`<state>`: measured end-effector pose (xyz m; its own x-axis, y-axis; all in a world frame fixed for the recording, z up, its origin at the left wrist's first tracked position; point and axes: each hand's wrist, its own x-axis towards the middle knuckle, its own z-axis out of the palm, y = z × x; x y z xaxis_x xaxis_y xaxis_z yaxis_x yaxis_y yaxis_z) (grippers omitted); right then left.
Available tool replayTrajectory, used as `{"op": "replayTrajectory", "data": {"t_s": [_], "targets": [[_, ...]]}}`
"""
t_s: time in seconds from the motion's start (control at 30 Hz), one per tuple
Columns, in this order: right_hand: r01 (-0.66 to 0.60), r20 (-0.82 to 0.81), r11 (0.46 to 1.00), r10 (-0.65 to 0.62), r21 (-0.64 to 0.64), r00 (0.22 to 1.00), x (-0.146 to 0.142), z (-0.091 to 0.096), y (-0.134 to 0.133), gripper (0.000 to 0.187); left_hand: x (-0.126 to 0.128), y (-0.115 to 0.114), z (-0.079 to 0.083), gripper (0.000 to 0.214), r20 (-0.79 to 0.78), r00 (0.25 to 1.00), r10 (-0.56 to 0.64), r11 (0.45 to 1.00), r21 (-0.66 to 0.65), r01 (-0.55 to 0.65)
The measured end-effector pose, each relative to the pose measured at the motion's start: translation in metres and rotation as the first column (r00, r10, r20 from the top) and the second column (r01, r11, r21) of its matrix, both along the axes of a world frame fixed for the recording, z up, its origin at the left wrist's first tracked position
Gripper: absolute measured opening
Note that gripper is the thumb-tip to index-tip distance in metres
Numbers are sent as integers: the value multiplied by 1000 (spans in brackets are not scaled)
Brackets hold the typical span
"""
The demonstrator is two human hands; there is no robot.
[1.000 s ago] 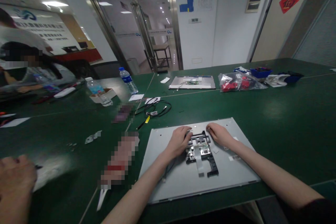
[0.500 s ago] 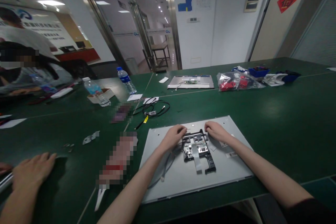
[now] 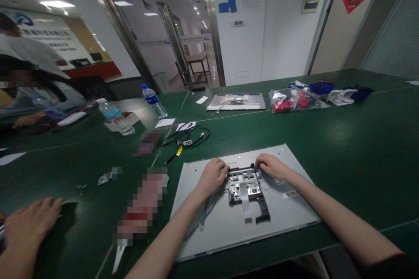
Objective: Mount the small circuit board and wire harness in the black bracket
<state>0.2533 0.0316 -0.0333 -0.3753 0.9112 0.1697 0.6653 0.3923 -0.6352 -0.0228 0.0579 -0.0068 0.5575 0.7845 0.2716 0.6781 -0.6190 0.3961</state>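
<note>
A silver-grey display panel lies back side up before me. On its middle sits a black plastic frame with a circuit board in it and a flat ribbon cable hanging toward me. My left hand closes its fingers at the frame's far left corner. At the far right corner, the bent fingers of my right hand pinch the frame's edge. Both sets of fingertips are partly hidden. A thin grey cable runs out beneath my left forearm.
Left of the panel lie a blurred pouch and a black cable coil. Another panel, a plastic bag with red items and bottles stand farther back. A co-worker's hand rests at the left.
The view has shifted slightly. My left hand sits a little lower at the frame's left corner; my right hand stays at the right corner. The co-worker's hand at left has moved slightly down-left.
</note>
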Motion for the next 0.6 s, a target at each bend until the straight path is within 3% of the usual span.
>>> {"op": "replayTrajectory", "data": {"t_s": [0.3,0.47,0.6], "targets": [[45,-1,996,-45,81,999,-9,12,-14,13,8,-19,16,14,24,998,-55,998,38,54],[-56,-30,976,63,211,998,-24,26,-30,25,11,-29,23,14,25,987,-157,987,37,156],[-175,8,949,179,262,984,-37,28,-40,19,13,-31,22,16,8,974,-225,974,21,225]]}}
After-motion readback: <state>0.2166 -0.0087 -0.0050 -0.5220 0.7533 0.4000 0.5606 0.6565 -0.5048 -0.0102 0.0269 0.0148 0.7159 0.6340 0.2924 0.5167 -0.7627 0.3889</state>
